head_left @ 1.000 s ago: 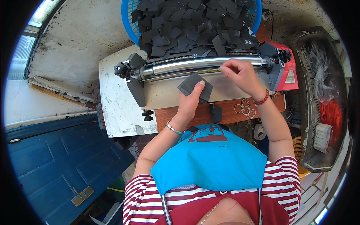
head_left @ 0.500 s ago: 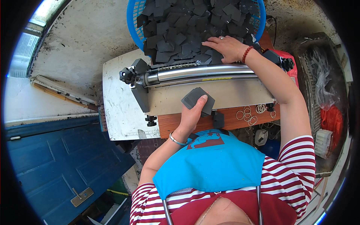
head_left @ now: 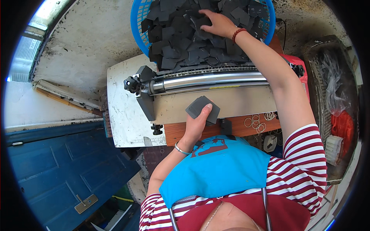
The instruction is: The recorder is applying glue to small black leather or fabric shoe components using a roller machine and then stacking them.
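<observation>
In my left hand is a small stack of dark grey square sheets, with the thumb pressed on top. It is held above the front plate of a roller machine. My right hand reaches over the machine into a blue plastic basket. Its thumb and forefinger are spread apart over a heap of loose dark square pieces, and no piece is plainly gripped. Some of its other fingers are hidden behind the hand.
The machine has a black knob at its left end. Several pale rubber bands lie on the brown wooden tabletop. A white board stands at left, beyond a blue door. On the right, a crate-like tray holds clear and red plastic.
My right hand has moved from the basket's near right side farther back and left over the heap, its fingers spreading. The left hand stays in nearly the same place with the stack.
</observation>
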{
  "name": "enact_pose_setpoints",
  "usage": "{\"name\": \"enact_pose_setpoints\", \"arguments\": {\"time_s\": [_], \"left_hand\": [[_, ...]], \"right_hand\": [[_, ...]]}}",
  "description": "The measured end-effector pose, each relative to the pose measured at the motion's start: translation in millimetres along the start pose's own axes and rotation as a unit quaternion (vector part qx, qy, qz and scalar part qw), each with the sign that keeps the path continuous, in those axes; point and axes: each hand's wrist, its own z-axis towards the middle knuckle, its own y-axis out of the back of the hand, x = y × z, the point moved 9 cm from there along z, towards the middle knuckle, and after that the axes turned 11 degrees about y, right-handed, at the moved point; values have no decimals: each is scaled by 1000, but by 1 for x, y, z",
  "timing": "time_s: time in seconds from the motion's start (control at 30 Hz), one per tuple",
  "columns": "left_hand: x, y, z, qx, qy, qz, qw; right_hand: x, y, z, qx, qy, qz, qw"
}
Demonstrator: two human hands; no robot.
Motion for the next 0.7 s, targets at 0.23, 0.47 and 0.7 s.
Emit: {"name": "enact_pose_setpoints", "arguments": {"time_s": [0.23, 0.47, 0.7], "left_hand": [[-3, -2, 0, 11, 3, 13, 1000], [-2, -2, 1, 20, 3, 0, 1000], [-2, -5, -1, 27, 16, 6, 999]], "right_hand": [[-23, 28, 1, -41, -103, 49, 993], [-24, 24, -36, 6, -75, 37, 996], [4, -4, -71, 132, -29, -11, 991]]}}
